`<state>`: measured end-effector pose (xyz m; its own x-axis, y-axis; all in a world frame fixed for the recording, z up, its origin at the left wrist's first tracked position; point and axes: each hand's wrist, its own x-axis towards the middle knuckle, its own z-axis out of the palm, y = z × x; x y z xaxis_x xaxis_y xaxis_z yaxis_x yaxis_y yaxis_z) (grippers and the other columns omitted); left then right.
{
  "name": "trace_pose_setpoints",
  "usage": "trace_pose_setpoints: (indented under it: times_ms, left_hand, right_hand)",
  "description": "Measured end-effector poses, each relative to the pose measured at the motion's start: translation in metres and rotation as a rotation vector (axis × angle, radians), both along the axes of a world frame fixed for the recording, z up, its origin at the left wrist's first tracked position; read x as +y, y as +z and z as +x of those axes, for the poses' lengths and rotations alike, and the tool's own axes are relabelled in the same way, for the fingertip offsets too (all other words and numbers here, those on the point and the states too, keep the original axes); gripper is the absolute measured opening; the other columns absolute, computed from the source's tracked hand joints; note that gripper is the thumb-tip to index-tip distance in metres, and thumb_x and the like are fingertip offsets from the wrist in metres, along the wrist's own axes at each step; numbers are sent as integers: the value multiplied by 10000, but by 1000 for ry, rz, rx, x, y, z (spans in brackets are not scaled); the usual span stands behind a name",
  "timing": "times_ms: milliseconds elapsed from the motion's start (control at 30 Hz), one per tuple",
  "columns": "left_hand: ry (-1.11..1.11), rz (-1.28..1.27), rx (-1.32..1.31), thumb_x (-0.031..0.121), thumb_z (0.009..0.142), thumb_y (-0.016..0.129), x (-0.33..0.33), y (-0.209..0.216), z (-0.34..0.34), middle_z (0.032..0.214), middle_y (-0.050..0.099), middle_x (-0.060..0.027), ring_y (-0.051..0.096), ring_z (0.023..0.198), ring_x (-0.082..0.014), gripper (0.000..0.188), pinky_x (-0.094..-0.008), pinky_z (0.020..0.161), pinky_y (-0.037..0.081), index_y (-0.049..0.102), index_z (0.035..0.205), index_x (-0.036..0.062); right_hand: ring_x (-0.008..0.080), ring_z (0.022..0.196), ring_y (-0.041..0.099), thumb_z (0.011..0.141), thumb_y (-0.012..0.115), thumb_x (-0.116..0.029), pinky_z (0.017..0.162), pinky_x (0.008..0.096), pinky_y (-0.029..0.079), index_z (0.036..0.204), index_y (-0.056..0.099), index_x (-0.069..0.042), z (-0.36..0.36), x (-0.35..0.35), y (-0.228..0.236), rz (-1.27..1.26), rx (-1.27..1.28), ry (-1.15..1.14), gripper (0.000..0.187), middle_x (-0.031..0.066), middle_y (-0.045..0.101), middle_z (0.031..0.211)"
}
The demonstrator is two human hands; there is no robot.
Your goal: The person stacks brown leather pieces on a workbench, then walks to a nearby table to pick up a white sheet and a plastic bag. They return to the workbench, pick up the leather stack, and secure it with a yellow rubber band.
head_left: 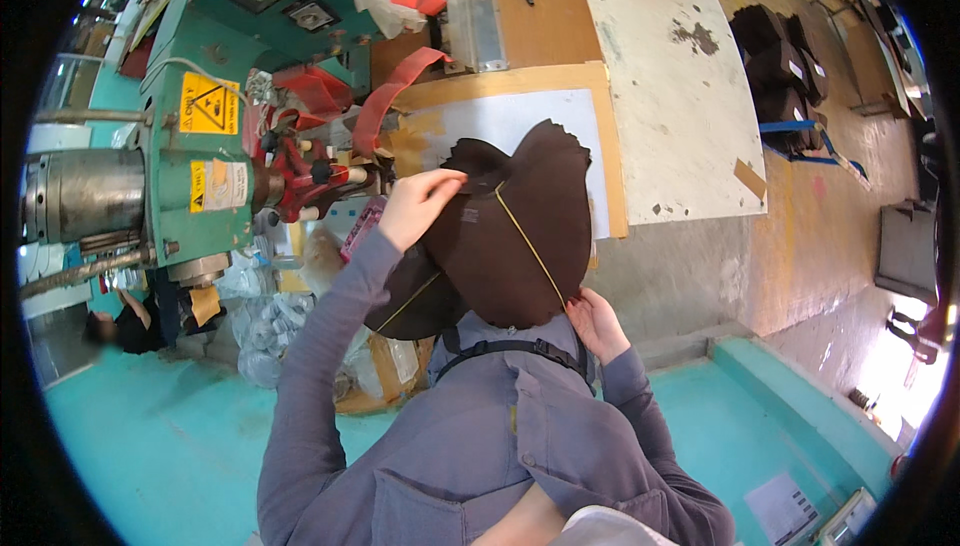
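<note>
A bundle of dark brown cut pieces, stacked flat with jagged top ends, lies across the table's near edge and my lap. A thin yellow band runs slantwise over it. My left hand is closed at the bundle's upper left, thumb and fingers pinching near its edge. At the lower right corner, my right hand grips the bundle's rim, its fingertips partly hidden. A second dark brown bundle, also crossed by a yellow band, shows below my left wrist, partly covered by the first.
A green machine with a metal cylinder and red fittings stands at left. Clear plastic bags lie beneath it. A white worktop extends right. Stacked dark bundles sit on a blue stand farther off. Another person is at far left.
</note>
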<state>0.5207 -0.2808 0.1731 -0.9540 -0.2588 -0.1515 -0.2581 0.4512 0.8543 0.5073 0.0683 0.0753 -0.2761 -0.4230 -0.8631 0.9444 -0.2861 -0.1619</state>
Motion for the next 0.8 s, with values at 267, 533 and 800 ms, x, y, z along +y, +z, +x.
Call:
trace_pose_setpoints:
  times_ms: [267, 533, 800]
  left_hand:
    - [1141, 963, 326, 418, 935, 518, 99, -76, 93, 1318, 441, -92, 448, 1178, -197, 575, -341, 1032, 305, 341, 1367, 84]
    - [988, 1255, 422, 338, 879, 589, 136, -68, 61, 1290, 446, -78, 465, 1156, -243, 623, -388, 959, 411, 307, 1391, 122]
    - [929, 1344, 328, 188, 811, 584, 125, -73, 66, 1227, 462, -100, 496, 1094, -267, 637, -397, 924, 438, 294, 1378, 161]
  right_hand:
    - [96, 610, 532, 995, 362, -221, 484, 201, 427, 1148, 492, -86, -14, -8, 6, 11, 111, 193, 242, 30, 570, 930]
    - [94, 620, 542, 945, 336, -51, 487, 192, 447, 1319, 386, -112, -2, -11, -9, 131, 307, 281, 383, 33, 595, 1006]
    - [104, 704, 570, 957, 455, -114, 502, 222, 452, 1263, 444, -6, 59, -29, 14, 348, 664, 86, 324, 55, 572, 977]
